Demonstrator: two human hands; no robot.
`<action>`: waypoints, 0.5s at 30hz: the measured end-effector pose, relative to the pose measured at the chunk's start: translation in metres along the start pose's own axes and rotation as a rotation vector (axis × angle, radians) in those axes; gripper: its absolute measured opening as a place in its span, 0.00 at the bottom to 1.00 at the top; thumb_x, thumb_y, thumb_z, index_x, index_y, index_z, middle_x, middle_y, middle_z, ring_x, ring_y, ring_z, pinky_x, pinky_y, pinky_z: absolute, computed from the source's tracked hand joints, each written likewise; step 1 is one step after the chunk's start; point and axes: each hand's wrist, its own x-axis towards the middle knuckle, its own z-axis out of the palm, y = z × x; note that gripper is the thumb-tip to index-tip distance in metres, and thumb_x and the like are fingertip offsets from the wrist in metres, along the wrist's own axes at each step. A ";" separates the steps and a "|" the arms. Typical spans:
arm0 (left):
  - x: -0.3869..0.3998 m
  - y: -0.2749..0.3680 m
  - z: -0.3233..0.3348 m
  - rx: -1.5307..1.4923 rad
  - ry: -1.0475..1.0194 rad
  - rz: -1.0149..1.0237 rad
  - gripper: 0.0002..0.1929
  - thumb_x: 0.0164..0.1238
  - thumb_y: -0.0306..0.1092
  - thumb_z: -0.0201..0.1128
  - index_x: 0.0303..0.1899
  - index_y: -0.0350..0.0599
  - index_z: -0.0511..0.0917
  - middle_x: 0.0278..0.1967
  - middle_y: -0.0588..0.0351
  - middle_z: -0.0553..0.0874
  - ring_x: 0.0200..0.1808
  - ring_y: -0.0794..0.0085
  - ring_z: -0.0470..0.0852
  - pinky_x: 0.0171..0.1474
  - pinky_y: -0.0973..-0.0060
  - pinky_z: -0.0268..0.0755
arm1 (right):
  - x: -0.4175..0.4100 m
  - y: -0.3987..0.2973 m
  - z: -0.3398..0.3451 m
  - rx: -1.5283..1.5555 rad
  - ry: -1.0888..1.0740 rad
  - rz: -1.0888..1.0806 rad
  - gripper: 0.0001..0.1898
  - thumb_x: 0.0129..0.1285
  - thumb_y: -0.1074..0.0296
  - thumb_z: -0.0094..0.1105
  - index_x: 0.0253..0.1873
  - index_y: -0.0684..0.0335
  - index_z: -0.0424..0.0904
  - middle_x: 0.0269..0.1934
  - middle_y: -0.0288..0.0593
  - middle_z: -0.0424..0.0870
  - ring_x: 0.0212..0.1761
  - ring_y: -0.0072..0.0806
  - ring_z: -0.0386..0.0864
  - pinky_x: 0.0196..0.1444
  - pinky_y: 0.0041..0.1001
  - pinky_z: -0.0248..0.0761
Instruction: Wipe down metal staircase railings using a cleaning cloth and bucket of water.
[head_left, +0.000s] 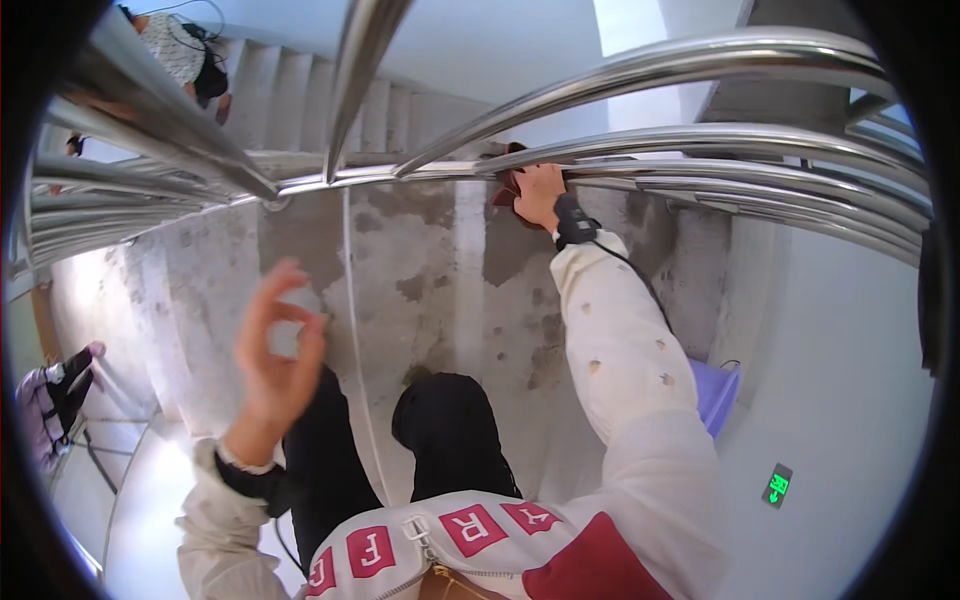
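My right hand (536, 193) reaches forward to the stainless steel railing (442, 171) and presses a dark reddish-brown cloth (505, 196) onto one of its lower bars. Parts of the cloth show on both sides of that bar, and my fingers hide the rest. Blurred, my left hand (279, 352) is raised above my left leg with nothing in it. Its thumb and fingers curve towards each other with a gap between them. Each wrist wears a black band with a cable.
Beyond the railing, a person (180, 56) is on the concrete stairs (292, 97). Another person (56, 409) is at the far left. A purple bin or bag (716, 394) stands on the right, near a wall with a lit green exit sign (778, 486). The concrete floor (420, 300) is stained.
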 end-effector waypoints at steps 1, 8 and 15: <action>-0.003 -0.016 0.026 -0.047 -0.070 -0.070 0.24 0.58 0.20 0.60 0.59 0.39 0.72 0.48 0.54 0.82 0.35 0.78 0.79 0.42 0.78 0.72 | -0.001 0.004 -0.009 -0.019 0.004 0.005 0.17 0.44 0.67 0.58 0.42 0.61 0.82 0.44 0.47 0.81 0.49 0.47 0.73 0.56 0.42 0.64; -0.004 -0.094 0.173 -0.434 -0.310 -0.367 0.14 0.62 0.25 0.63 0.49 0.39 0.78 0.35 0.59 0.84 0.32 0.83 0.78 0.36 0.82 0.71 | -0.080 0.037 -0.129 -0.244 0.219 0.002 0.22 0.42 0.71 0.63 0.49 0.55 0.81 0.50 0.37 0.77 0.55 0.41 0.70 0.51 0.43 0.65; -0.030 -0.159 0.206 -0.203 -0.362 -0.213 0.13 0.59 0.29 0.66 0.46 0.40 0.80 0.30 0.56 0.84 0.26 0.80 0.78 0.32 0.80 0.72 | -0.103 0.093 -0.053 -0.632 0.282 0.338 0.32 0.43 0.71 0.65 0.60 0.53 0.72 0.61 0.42 0.68 0.67 0.44 0.60 0.51 0.45 0.64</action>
